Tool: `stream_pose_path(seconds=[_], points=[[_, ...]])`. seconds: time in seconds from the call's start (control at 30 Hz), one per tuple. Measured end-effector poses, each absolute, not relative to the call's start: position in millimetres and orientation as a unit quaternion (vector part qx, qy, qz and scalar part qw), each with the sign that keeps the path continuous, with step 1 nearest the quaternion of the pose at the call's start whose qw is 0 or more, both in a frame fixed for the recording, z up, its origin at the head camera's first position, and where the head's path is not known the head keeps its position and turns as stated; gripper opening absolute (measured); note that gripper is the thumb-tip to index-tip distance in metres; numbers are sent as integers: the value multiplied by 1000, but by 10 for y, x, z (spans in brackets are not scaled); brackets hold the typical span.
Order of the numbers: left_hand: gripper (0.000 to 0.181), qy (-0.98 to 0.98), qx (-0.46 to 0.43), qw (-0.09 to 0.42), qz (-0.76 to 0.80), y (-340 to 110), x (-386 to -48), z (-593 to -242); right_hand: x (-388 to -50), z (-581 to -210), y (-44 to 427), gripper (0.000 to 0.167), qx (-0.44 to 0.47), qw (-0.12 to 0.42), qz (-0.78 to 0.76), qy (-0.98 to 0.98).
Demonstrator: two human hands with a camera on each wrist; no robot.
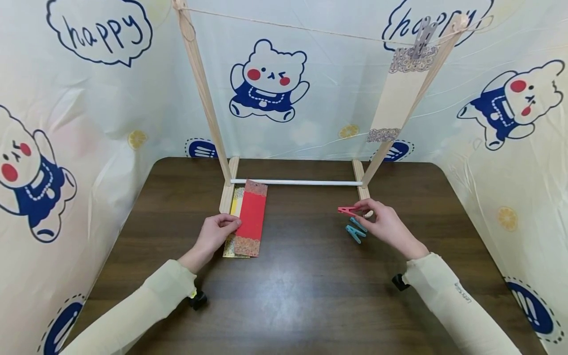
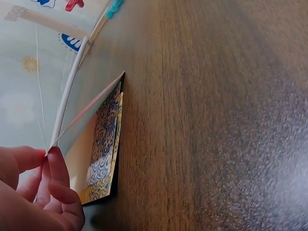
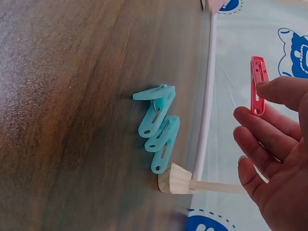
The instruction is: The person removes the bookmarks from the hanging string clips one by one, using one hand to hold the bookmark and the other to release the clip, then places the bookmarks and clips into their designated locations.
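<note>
The left hand point(image 1: 218, 230) pinches the left long edge of a red card point(image 1: 253, 212) with patterned ends; in the left wrist view that edge is lifted by thumb and finger point(image 2: 43, 187). Beneath the red card lie a yellow card point(image 1: 237, 198) and other patterned-end cards point(image 2: 102, 154). Between thumb and fingers the right hand point(image 1: 386, 222) holds a red clothespin point(image 1: 347, 210), also seen in the right wrist view point(image 3: 258, 85). Two blue clothespins point(image 1: 356, 233) point(image 3: 159, 110) lie on the table just below that hand.
A wooden frame with a left post point(image 1: 201, 84), a right post point(image 1: 417, 98) and a white rod point(image 1: 301, 183) stands behind the hands. A string point(image 1: 284, 24) spans its top, where a grey clothespin point(image 1: 423, 38) holds a cream card point(image 1: 396, 96) near the right post.
</note>
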State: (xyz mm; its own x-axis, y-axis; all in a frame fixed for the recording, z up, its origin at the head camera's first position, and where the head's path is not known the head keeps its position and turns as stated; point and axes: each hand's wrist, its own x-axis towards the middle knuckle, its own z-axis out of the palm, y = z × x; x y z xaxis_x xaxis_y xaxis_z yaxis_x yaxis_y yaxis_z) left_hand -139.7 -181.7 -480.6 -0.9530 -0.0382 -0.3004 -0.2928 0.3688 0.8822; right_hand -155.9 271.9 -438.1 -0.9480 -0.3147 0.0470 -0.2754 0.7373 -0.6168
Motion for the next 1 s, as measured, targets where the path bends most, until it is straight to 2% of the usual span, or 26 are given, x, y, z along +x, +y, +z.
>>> stream_pose_path(seconds=[0.23,0.6,1.0], points=[[26,851,-73,96,511,-1846,-1419,-4812,-1560,-4414,2725,28,-162,27,-320,933],[21,879,-40,97,464,-1901,-1459,-4817,-1534,-4447,2715,28,-171,29,-320,931],[18,904,-3,77,420,-1914,-1536,-4885,-1467,-4478,2660,28,-189,44,-286,939]])
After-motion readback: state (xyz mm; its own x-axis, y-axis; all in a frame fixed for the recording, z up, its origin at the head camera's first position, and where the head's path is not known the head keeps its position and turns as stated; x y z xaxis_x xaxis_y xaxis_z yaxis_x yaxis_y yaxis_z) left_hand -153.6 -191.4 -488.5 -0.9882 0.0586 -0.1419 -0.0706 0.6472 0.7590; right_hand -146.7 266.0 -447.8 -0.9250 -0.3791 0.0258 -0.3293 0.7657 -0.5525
